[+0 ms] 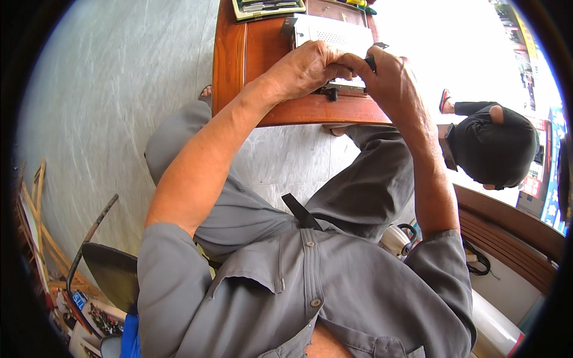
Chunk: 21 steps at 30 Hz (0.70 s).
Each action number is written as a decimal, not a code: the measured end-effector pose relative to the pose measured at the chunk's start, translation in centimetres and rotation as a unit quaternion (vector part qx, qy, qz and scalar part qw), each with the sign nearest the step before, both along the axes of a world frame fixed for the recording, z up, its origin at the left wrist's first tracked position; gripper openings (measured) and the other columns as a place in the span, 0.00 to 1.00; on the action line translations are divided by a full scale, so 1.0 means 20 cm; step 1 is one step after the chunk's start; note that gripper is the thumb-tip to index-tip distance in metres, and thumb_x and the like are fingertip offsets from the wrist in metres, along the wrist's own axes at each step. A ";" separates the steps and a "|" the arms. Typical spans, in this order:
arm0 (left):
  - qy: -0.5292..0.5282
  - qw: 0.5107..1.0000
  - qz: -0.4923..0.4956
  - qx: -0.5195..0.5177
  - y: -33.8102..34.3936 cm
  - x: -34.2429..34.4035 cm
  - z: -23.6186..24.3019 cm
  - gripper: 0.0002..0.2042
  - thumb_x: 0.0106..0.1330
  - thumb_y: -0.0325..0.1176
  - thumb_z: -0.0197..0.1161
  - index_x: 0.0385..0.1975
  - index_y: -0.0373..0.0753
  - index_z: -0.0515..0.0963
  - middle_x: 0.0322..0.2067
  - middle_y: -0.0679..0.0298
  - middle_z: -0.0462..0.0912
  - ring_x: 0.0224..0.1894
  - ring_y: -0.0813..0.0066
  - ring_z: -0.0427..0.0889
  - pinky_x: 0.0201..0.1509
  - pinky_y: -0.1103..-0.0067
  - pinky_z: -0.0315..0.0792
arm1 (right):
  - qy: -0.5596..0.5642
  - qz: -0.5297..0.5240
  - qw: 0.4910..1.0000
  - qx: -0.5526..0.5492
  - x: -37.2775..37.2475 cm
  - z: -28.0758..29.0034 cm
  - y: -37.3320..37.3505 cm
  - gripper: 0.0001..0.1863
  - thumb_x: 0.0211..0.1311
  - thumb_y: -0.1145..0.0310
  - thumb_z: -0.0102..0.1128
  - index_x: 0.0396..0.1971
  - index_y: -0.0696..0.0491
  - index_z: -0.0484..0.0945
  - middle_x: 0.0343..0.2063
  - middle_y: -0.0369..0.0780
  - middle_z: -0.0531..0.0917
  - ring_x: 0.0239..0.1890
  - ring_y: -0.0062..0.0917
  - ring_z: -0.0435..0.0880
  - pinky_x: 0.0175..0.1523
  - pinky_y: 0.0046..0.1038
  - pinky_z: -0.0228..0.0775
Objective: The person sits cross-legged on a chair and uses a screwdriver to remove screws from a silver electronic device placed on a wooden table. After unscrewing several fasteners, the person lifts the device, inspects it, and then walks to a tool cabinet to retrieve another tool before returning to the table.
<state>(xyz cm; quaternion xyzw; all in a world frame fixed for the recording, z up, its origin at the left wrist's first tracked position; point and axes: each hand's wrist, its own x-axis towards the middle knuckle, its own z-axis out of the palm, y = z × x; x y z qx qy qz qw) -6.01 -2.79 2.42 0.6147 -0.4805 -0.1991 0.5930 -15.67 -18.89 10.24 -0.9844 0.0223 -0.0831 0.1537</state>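
A pale metal box [328, 28] with a patch of small holes and black end brackets rests on a reddish-brown wooden table [253, 53]. My left hand [307, 68] lies over its near side, the fingers curled together; what they pinch, if anything, is hidden. Close beside it, my right hand [391, 77] is closed around a black handle [371, 63], whose working end is covered by my fingers. The two hands nearly meet at the box's near edge. A small black knob-like part [332, 94] sticks out from the box below my left hand.
An open tray of tools [268, 8] sits at the table's far left, with yellow-and-black handles [358, 3] at the far edge. A person in black [495, 143] is to the right, near a slatted wooden bench [507, 235]. A metal kettle [394, 240] stands beside me.
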 end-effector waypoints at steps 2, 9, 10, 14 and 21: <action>0.019 1.000 -0.011 -0.007 -0.01 0.00 -0.01 0.10 0.73 0.27 0.62 0.49 0.35 0.85 0.40 0.64 0.90 0.45 0.79 0.85 0.56 0.77 0.78 | -0.007 0.003 1.000 -0.015 0.01 -0.02 0.00 0.23 0.71 0.56 0.65 0.22 0.59 0.77 0.14 0.48 0.77 0.16 0.36 0.80 0.24 0.37 0.71; 0.054 0.998 0.022 -0.034 -0.02 -0.01 -0.04 0.09 0.69 0.25 0.64 0.45 0.37 0.87 0.35 0.65 0.90 0.40 0.79 0.86 0.51 0.79 0.80 | -0.023 0.039 0.999 0.020 0.01 -0.01 0.01 0.18 0.71 0.60 0.64 0.28 0.59 0.75 0.15 0.50 0.77 0.18 0.41 0.82 0.27 0.40 0.71; 0.053 0.997 0.039 -0.042 -0.02 -0.03 -0.04 0.09 0.68 0.26 0.66 0.45 0.40 0.88 0.34 0.64 0.90 0.37 0.79 0.86 0.48 0.79 0.81 | -0.029 0.051 0.998 0.009 0.01 -0.01 0.00 0.17 0.71 0.60 0.64 0.28 0.59 0.75 0.15 0.49 0.78 0.18 0.40 0.82 0.27 0.40 0.72; 0.044 0.995 0.094 -0.008 -0.01 -0.08 -0.02 0.07 0.67 0.24 0.67 0.41 0.37 0.89 0.35 0.66 0.91 0.38 0.82 0.85 0.49 0.80 0.81 | -0.023 0.085 0.996 -0.033 0.03 -0.02 -0.04 0.18 0.70 0.58 0.64 0.28 0.58 0.76 0.14 0.48 0.78 0.18 0.37 0.82 0.27 0.37 0.73; 0.026 0.985 0.167 -0.012 -0.03 -0.12 -0.08 0.07 0.65 0.29 0.72 0.40 0.38 0.89 0.35 0.65 0.91 0.36 0.83 0.84 0.45 0.80 0.80 | 0.033 0.071 0.985 -0.157 0.06 0.08 0.00 0.25 0.69 0.52 0.66 0.20 0.58 0.82 0.11 0.43 0.78 0.13 0.29 0.79 0.22 0.31 0.70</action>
